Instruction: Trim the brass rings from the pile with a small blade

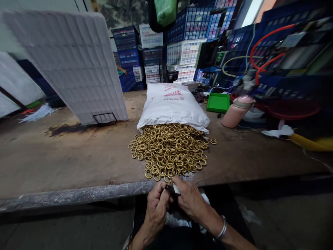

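A heap of several brass-coloured rings (pixel 170 151) spills from the open mouth of a white sack (pixel 173 104) lying on the brown table (pixel 65 156). Just below the table's front edge, my left hand (pixel 156 208) and my right hand (pixel 191 199) are close together, fingers pinched on a small dark object with a white part (pixel 172 189) held between them. What that object is I cannot make out. A metal bangle (pixel 222 229) sits on my right wrist. A crumpled white bag (pixel 179 218) lies under my hands.
A white ribbed panel (pixel 70 62) leans on a wire stand at the left. A pink bottle (pixel 238 111), a green tray (pixel 218 102) and a red basin (pixel 291 109) stand at the right. Stacked blue and white crates (pixel 182 41) fill the back. Orange hoses (pixel 267 45) hang at the right.
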The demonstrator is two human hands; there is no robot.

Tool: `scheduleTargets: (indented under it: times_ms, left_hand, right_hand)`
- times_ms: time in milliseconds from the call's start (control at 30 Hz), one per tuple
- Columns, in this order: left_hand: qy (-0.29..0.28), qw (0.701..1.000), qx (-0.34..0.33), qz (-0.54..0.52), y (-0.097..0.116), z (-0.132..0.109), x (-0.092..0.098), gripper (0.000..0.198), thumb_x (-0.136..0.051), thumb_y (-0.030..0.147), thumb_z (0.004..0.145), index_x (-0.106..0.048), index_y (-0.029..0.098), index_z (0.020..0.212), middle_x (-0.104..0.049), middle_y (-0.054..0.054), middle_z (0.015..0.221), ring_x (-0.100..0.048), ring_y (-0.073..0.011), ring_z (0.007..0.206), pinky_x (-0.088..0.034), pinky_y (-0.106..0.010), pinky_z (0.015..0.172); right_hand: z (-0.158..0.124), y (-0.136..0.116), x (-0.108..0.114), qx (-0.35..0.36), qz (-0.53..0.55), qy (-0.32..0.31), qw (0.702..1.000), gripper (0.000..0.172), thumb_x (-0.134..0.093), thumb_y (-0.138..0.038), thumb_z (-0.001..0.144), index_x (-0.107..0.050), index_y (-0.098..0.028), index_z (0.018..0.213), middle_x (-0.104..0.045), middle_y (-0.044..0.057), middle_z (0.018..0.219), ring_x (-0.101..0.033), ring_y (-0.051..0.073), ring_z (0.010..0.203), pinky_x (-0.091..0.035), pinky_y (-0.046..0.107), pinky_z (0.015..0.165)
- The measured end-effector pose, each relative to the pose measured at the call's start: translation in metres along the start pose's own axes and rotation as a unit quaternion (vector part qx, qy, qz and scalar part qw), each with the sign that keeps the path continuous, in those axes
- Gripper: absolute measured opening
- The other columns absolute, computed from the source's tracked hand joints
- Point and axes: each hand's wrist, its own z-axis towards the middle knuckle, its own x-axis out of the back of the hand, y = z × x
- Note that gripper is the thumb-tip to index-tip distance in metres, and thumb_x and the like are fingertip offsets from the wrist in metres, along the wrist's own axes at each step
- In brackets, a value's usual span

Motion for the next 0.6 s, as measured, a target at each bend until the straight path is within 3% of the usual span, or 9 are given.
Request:
scheduleTargets:
  times_ms: [133, 267, 367, 600]
  left_hand:
    - [-0.013, 0.998, 0.047, -0.035, 0.012, -0.017, -0.004, 0.037, -0.052, 0.050, 0.074, -0.044, 0.017, 0.061, -0.037, 0.007, 0.046, -0.023, -0.0027, 0.037, -0.017, -0.016, 0.037]
    - [-0.054, 0.989, 0.099, -0.100, 0.021, -0.026, -0.009, 0.038, -0.057, 0.052, 0.069, -0.047, 0.016, 0.063, -0.049, 0.002, 0.048, -0.031, -0.0027, 0.037, -0.020, -0.015, 0.036]
    - [-0.047, 0.972, 0.158, -0.168, 0.019, -0.018, -0.011, 0.039, -0.059, 0.053, 0.067, -0.045, 0.017, 0.063, -0.052, 0.002, 0.053, -0.031, -0.0023, 0.033, -0.019, -0.014, 0.031]
    - [-0.062, 0.964, 0.147, -0.213, 0.010, -0.005, -0.013, 0.029, -0.059, 0.043, 0.071, -0.050, 0.015, 0.069, -0.055, 0.001, 0.054, -0.036, -0.0032, 0.033, -0.026, -0.014, 0.031]
  right_hand:
    - [0.001, 0.014, 0.004, -0.040, -0.057, 0.040, 0.997, 0.026, -0.037, -0.002, 0.065, -0.049, -0.018, 0.082, -0.062, 0.003, 0.069, -0.053, 0.014, 0.060, -0.025, 0.024, 0.054]
    - [0.000, 0.057, 0.021, -0.123, -0.104, 0.121, 0.980, 0.025, -0.038, -0.002, 0.066, -0.050, -0.018, 0.081, -0.058, 0.002, 0.064, -0.051, 0.014, 0.057, -0.024, 0.024, 0.053]
    - [-0.001, 0.086, 0.036, -0.177, -0.111, 0.199, 0.958, 0.020, -0.037, -0.009, 0.074, -0.051, -0.018, 0.085, -0.059, 0.003, 0.066, -0.052, 0.015, 0.061, -0.025, 0.024, 0.053]
    - [0.010, 0.110, 0.041, -0.244, -0.141, 0.180, 0.943, 0.015, -0.041, -0.025, 0.082, -0.050, -0.019, 0.092, -0.062, 0.004, 0.069, -0.055, 0.015, 0.059, -0.023, 0.024, 0.051]
